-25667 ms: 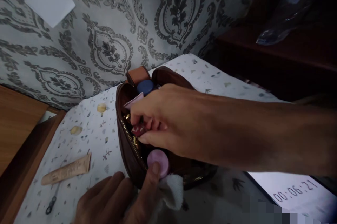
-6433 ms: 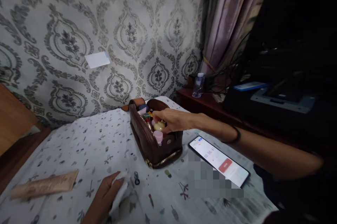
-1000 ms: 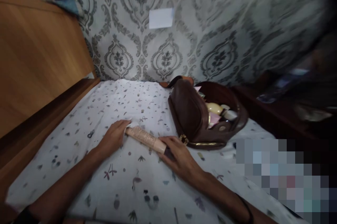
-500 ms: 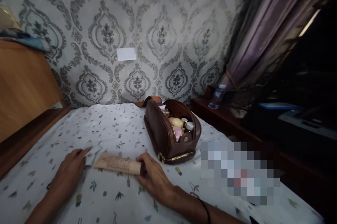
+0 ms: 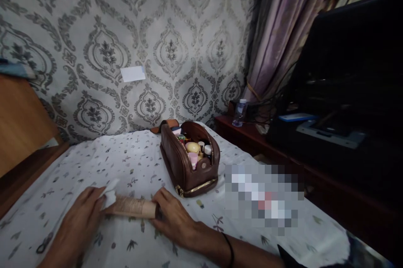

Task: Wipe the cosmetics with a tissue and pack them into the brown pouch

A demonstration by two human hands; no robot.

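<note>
A beige tube (image 5: pixel 134 208) with print on it lies across the front of the bed, above the patterned sheet. My right hand (image 5: pixel 174 219) is closed on its dark-capped right end. At the tube's other end my left hand (image 5: pixel 80 219) pinches a crumpled white tissue (image 5: pixel 110 194), which rests against the tube. Beyond my right hand stands an open brown bag (image 5: pixel 189 159). Inside it are several small containers, among them a yellow one (image 5: pixel 192 147), a pink one (image 5: pixel 193 159) and a white-capped one (image 5: pixel 208 149).
The patterned sheet (image 5: pixel 126 163) covers the bed. A pixelated patch hides something to the bag's right. A clear bottle (image 5: pixel 239 113) stands on the dark red ledge (image 5: pixel 252 136) by a purple curtain (image 5: pixel 270 33). A wooden panel (image 5: pixel 25 121) rises at the left.
My left hand has come to the tube's left end, and a white tissue now shows in its fingers. The view has turned right, so the bag and wall appear further left.
</note>
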